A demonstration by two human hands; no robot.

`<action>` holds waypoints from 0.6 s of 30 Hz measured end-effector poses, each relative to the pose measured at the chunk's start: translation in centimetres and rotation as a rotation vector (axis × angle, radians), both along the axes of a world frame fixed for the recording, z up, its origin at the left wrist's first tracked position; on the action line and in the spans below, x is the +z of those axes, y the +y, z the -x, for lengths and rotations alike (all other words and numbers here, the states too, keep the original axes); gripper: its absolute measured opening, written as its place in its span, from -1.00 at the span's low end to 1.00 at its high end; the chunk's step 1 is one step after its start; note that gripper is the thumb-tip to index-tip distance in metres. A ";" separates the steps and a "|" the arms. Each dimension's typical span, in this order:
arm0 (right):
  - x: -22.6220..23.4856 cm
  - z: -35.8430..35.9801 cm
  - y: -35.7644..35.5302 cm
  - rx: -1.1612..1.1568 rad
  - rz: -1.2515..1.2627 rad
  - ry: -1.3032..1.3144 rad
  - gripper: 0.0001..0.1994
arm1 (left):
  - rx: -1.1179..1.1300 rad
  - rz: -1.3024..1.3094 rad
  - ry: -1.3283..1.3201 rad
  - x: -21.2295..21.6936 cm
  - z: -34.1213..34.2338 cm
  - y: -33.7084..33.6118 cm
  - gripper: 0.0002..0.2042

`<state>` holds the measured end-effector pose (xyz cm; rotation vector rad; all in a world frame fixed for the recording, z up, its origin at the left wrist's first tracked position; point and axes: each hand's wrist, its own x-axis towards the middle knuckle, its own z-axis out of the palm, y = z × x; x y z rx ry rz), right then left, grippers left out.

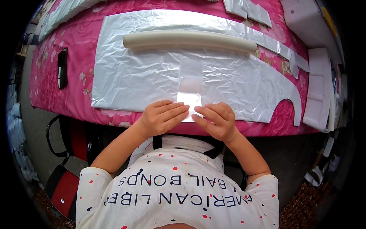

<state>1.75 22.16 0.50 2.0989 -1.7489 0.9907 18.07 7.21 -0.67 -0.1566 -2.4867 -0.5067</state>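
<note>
A small folded piece of shiny plastic film (pixel 189 98) lies at the near edge of a large white plastic sheet (pixel 133 82). My left hand (pixel 162 117) rests with its fingers stretched together over the left side of the folded film. From the other side, my right hand (pixel 217 121) reaches in with fingers apart, their tips touching the film's right edge. Beyond the folded part, a translucent strip (pixel 190 68) runs away across the sheet. Farther back, a long cream-coloured tube (pixel 187 39) lies crosswise on the sheet.
A pink flowered cloth (pixel 82 34) covers the table. A black phone-like object (pixel 62 68) lies at the left. Stacks of white folded pieces (pixel 66 15) are at the far left. White foam boxes (pixel 317 89) stand at the right. A red and black chair (pixel 63 187) is at the lower left.
</note>
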 end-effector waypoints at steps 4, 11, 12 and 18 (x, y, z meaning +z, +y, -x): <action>-0.2 0.0 0.3 0.000 0.001 0.025 -0.75 | 0.010 0.016 -0.041 0.3 0.1 0.1 -0.84; -0.2 0.6 -0.5 -0.076 -0.155 -0.080 -0.75 | 0.013 0.028 -0.077 0.1 -0.2 0.3 -0.82; -0.6 0.9 -0.7 -0.095 -0.169 -0.058 -0.75 | 0.010 0.030 -0.078 0.2 -0.3 0.3 -0.82; -1.1 1.2 -0.8 -0.017 -0.240 -0.091 -0.80 | -0.144 0.027 -0.133 0.1 -0.3 -0.3 -0.79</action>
